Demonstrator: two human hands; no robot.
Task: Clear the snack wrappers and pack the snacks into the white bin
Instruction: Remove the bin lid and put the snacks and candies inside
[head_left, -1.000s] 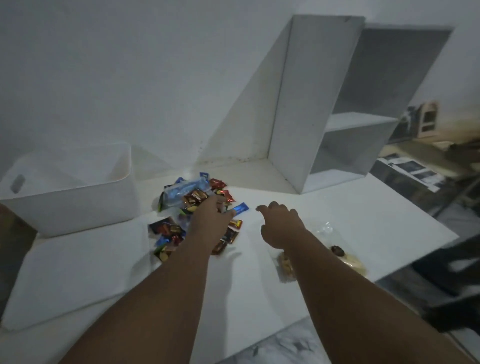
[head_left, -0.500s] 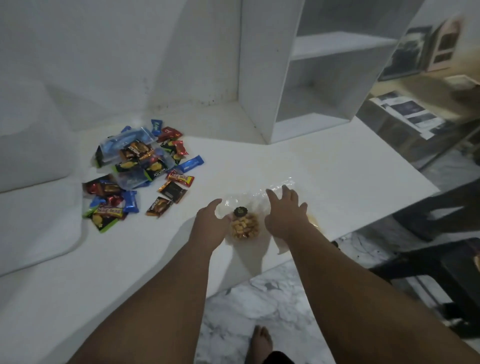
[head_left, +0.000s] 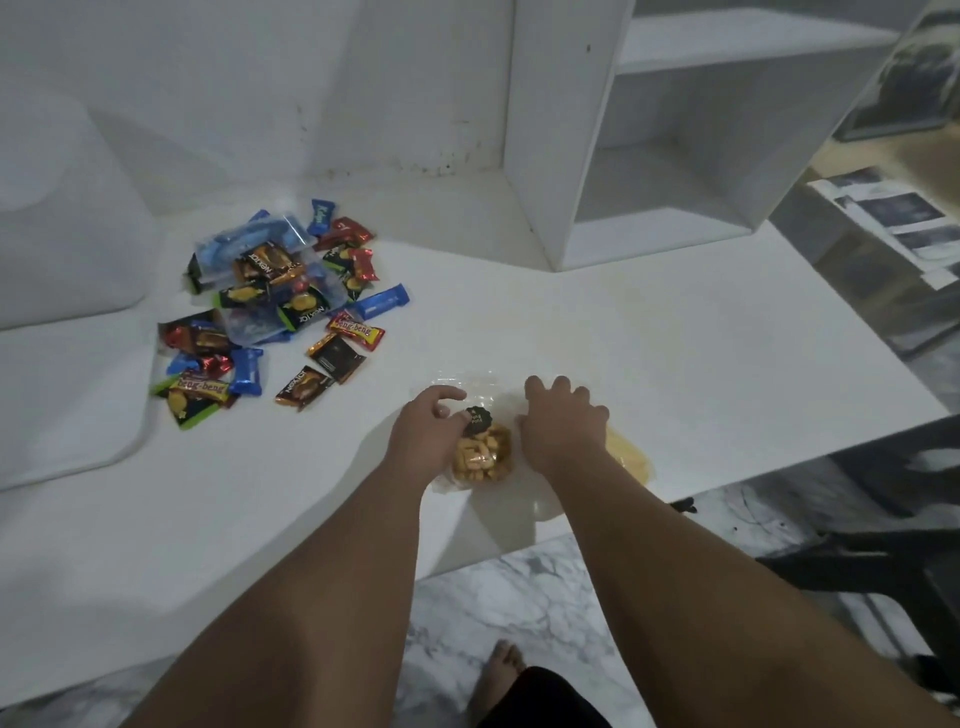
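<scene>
Head view, only one. My left hand (head_left: 426, 436) sits on the left side of a clear bag of golden snacks (head_left: 480, 452) near the front edge of the white table (head_left: 675, 364). Fingers curled over the bag's top by its dark round label (head_left: 475, 418), touching the plastic — not clamped shut, fingers loosely apart. My right hand (head_left: 563, 423) is on the bag's right side, fingers spread and pressing down on the crinkled clear plastic, palm down. Hand is opened out, not gripping anything firmly that I can tell. Just beside and partly under my right wrist lies a second pale yellow bag (head_left: 628, 457), close to the table edge.

Pile of small wrapped snacks (head_left: 275, 306) lies well to the left and further back on the table — blue, red, black and green wrappers, some reading "beng-beng", loosely heaped, a few scattered toward the front. Apart from both hands.

White bin (head_left: 67, 234) is at the far left, only its rounded side in view, blurred; standing on a white mat or tray (head_left: 67, 415), beside the pile.

White open shelf unit (head_left: 649, 156) stands at the back right of the table. Marble floor (head_left: 493, 613) below, with my bare foot (head_left: 496, 675).
</scene>
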